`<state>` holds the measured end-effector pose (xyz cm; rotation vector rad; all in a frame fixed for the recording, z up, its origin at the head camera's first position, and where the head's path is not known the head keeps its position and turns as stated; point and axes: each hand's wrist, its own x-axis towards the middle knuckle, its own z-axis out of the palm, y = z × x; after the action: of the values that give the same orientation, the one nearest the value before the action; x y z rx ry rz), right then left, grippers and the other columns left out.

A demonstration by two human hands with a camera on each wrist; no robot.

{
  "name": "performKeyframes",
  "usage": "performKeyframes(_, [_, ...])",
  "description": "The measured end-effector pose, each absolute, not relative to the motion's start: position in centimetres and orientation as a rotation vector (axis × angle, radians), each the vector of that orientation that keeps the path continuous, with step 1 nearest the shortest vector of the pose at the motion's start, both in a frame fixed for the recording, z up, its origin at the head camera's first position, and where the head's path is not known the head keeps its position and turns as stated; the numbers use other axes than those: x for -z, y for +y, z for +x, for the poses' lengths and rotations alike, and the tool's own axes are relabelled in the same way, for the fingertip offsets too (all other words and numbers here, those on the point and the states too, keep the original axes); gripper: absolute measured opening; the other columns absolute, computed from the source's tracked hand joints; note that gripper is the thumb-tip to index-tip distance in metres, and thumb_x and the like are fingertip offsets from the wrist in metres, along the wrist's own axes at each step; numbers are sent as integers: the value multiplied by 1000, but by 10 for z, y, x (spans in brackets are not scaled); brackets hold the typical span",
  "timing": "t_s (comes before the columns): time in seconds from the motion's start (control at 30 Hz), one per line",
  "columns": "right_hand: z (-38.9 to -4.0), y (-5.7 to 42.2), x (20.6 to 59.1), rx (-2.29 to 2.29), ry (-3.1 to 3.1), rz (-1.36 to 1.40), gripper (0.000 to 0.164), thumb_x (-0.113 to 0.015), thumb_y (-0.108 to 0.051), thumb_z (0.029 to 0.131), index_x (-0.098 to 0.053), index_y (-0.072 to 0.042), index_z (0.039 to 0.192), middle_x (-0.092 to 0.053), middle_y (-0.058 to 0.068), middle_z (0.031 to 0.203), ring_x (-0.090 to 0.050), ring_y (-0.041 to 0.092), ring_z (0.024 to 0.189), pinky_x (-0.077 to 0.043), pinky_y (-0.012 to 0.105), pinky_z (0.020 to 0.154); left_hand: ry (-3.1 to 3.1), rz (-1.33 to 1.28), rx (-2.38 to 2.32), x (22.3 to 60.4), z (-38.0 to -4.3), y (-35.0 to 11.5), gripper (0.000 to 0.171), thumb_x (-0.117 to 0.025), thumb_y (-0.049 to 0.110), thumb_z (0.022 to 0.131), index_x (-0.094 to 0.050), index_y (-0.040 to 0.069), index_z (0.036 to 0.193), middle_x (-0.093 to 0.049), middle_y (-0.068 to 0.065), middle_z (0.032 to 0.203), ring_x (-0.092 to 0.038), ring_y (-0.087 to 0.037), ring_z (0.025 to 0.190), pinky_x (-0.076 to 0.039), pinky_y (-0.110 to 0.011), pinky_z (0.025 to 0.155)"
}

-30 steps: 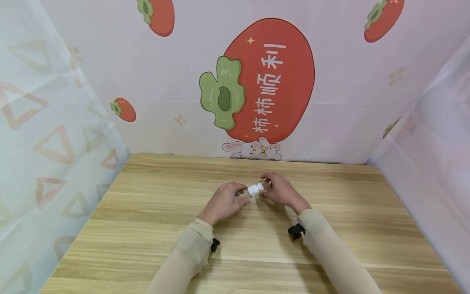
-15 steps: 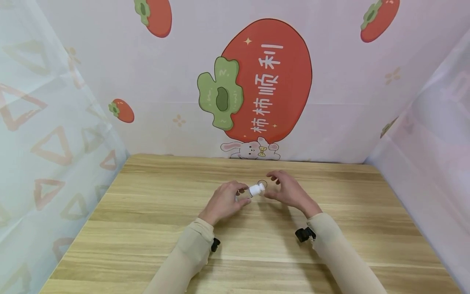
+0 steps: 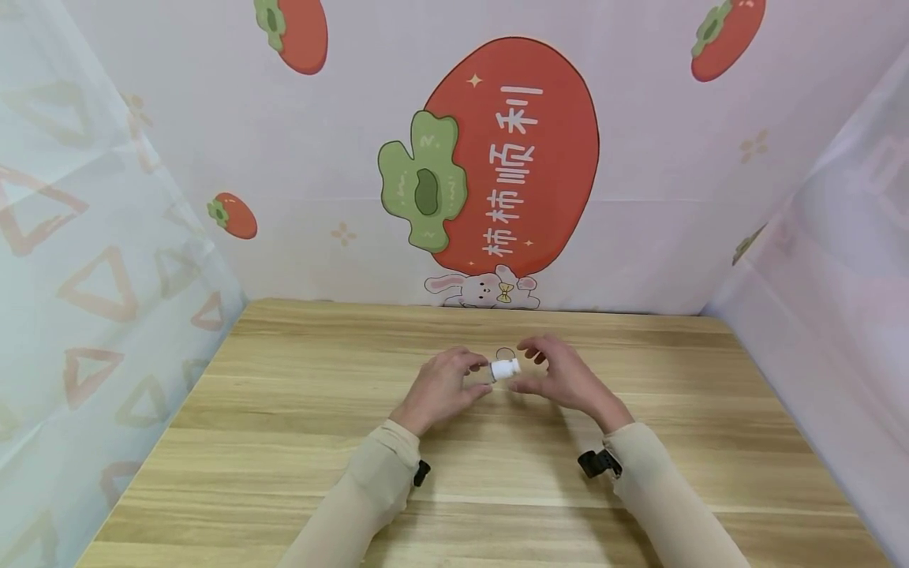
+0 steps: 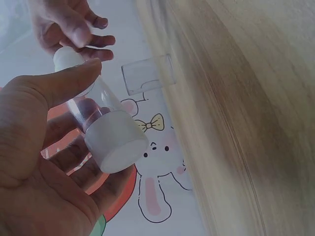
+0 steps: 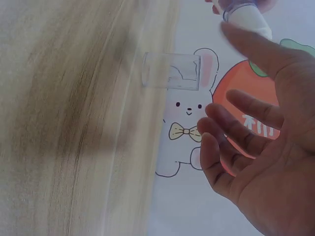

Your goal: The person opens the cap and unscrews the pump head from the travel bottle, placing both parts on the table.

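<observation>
My left hand [image 3: 443, 386] grips a small clear spray-type bottle [image 4: 115, 140] with a white base and a white top, between thumb and fingers. The bottle is tilted, its white part [image 3: 505, 369] pointing toward my right hand. My right hand [image 3: 564, 379] is just right of it, fingers loosely bent and apart, holding nothing. In the right wrist view its palm and fingers [image 5: 266, 142] show bare. Upright on the table, just behind the bottle, stands a clear cylindrical cap [image 5: 172, 71], seen as a faint ring from the head.
A wood-grain table [image 3: 298, 473] lies under both hands. Behind it hangs a printed cloth [image 3: 305, 158] with persimmons and a rabbit. Patterned cloth sides [image 3: 92, 331] close off the left and right. A small black camera [image 3: 599, 464] sits at the right wrist.
My right hand has let go of the clear cap and drawn back to the right, its fingers spreading. My left hand has shifted slightly right with the bottle, which now lies more level.
</observation>
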<state>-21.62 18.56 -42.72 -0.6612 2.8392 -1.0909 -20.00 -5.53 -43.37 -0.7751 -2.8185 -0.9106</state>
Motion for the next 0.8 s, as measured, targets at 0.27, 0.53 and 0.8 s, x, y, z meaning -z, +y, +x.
performKeyframes(0.27, [-214,183,427,1149,2789,-695,54,-80,-44,87,-67,-5,123,-66,2,105,-61,22,93,-52,38,77,-2765,-829,746,434,-200,-52,37,-83,29,87,-74,11,117,-69,-2,105,-64,-16,94,-55,-34,79])
performKeyframes(0.53, [-212,179,427,1185,2685,-682,34,-66,-47,98,-72,-17,112,-66,-4,91,-60,18,84,-52,34,70,-2706,-840,717,436,-199,-50,35,-86,27,84,-75,12,114,-68,0,104,-64,-16,94,-55,-34,79])
performKeyframes(0.8, [-213,175,426,1193,2634,-688,28,-61,-42,101,-73,-17,103,-69,10,91,-60,18,79,-51,33,67,-2649,-827,671,438,-199,-50,35,-87,27,83,-75,13,113,-69,0,105,-64,-18,95,-55,-35,80])
